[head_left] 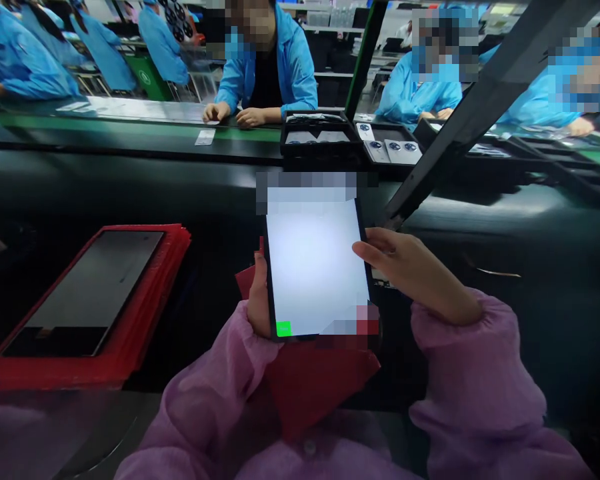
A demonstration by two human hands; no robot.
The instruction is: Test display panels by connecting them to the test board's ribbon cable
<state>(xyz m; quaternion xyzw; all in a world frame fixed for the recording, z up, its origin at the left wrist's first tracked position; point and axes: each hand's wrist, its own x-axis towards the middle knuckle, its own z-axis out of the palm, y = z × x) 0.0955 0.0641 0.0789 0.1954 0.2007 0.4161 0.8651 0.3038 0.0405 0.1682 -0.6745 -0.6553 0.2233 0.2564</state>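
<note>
A tablet (320,267) with a bright white screen and a small green patch at its lower left corner is held up before me. My left hand (261,300) wraps its left edge, the thumb along the side and the other fingers hidden behind. At the right edge, my right hand (405,263) pinches the tablet, thumb on the front and fingers at the side and back. Beneath the tablet, a red sheet (315,387) hangs out, partly hidden by it. Over to the left, a dark flat display panel (90,287) lies on a stack of red sheets (140,333).
A conveyor belt (130,177) runs across in front. Black trays (320,137) with flat parts and pale parts with dark round pieces (393,152) stand beyond it. A slanted metal post (460,127) rises on the right. Several people in blue coats sit across.
</note>
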